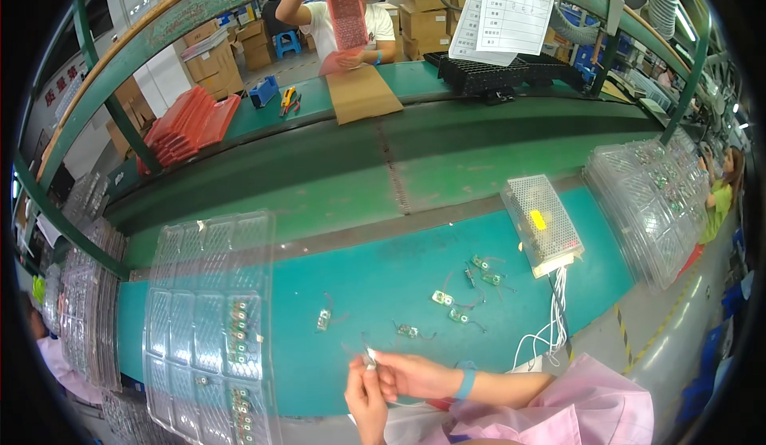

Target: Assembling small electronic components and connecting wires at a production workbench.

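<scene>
Factory room: from far away, I see brown cardboard boxes [423, 26] at the back and a worker [383, 26] holding up a red bubble wrap bag [346, 18].
Green belt [319, 174]: it runs across between that worker and my side.
Teal table [307, 285]: it is right in front of me, next to the belt.
Tray stacks: see-through trays are piled at the left end [92, 309] and the right end [646, 205].
Clear tray [179, 317]: it lies on the left part of the table, with pockets in rows.
Metal box [546, 221]: it is full of little holes, with white wires [550, 317] hanging down near me.
Right hand [415, 375]: it has a blue band on the wrist, and its fingertips pinch a small pale piece [370, 357].
Left hand [367, 403]: its fingertips are closed on the same piece, just below.
Loose circuit boards [442, 297]: a few lie on the table past my hands, with thin wires.
Done so far: I think the work is partly done, as boards in the tray [240, 333] mostly fill one column.
Left over: the loose ones and the held piece are outside the tray.
Tiny piece: too small and blurry for me to tell its kind.
</scene>
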The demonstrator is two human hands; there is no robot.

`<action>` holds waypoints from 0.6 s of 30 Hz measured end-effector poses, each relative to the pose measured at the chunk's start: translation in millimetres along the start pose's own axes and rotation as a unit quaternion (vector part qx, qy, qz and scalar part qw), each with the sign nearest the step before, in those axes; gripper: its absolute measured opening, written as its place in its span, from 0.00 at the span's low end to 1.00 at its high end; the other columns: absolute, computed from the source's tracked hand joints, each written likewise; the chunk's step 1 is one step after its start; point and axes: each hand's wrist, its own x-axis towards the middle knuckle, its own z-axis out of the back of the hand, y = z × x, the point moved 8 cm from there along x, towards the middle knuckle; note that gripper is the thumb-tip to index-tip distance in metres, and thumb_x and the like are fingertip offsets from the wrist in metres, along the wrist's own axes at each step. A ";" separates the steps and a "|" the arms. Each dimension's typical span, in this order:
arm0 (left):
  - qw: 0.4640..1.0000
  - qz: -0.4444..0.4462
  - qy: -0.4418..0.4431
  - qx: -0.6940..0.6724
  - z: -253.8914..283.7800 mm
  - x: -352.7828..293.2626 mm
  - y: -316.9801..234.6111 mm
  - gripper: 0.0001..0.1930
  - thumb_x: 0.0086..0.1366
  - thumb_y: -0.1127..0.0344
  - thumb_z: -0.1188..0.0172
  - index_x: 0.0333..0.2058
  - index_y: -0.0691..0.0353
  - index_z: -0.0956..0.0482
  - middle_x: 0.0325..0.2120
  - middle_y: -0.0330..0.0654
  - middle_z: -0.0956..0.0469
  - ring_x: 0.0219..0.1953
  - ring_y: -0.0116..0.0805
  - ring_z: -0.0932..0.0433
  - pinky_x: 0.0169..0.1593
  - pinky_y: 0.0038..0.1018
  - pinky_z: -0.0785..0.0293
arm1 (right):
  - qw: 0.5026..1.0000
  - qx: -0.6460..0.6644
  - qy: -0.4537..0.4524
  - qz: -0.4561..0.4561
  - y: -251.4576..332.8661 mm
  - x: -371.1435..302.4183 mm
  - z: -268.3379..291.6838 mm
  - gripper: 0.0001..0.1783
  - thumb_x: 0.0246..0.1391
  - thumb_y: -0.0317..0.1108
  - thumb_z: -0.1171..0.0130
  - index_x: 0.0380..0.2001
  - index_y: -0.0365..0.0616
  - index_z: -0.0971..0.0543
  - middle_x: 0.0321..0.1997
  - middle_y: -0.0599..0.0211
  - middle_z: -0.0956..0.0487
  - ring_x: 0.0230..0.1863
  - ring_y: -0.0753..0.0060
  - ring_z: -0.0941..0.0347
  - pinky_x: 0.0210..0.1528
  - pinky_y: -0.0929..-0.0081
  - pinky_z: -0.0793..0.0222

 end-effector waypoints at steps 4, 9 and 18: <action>1.000 -0.016 0.013 0.010 -3.1 0.5 -1.9 0.07 0.68 0.69 0.55 0.32 0.66 0.31 0.21 0.38 0.29 0.14 0.19 0.37 0.16 0.14 0.37 | 1.000 0.017 -0.002 -0.002 0.8 -0.4 -0.8 0.18 0.63 0.46 0.56 0.24 0.46 0.30 0.19 0.74 0.35 0.22 0.78 0.39 0.28 0.82 0.40; 0.999 -0.036 0.016 0.029 -2.9 1.1 0.0 0.08 0.68 0.68 0.55 0.33 0.66 0.32 0.22 0.38 0.30 0.14 0.18 0.38 0.14 0.13 0.38 | 1.000 0.030 0.002 -0.001 -0.3 0.5 1.4 0.18 0.63 0.46 0.55 0.25 0.46 0.30 0.19 0.74 0.35 0.22 0.78 0.39 0.28 0.82 0.41; 0.998 -0.046 0.021 0.035 -1.4 1.3 4.5 0.09 0.68 0.68 0.55 0.32 0.67 0.32 0.23 0.39 0.30 0.15 0.18 0.37 0.14 0.13 0.37 | 1.000 0.028 0.001 -0.003 3.2 -1.5 -3.6 0.16 0.63 0.45 0.55 0.32 0.44 0.28 0.19 0.74 0.35 0.22 0.80 0.40 0.27 0.83 0.42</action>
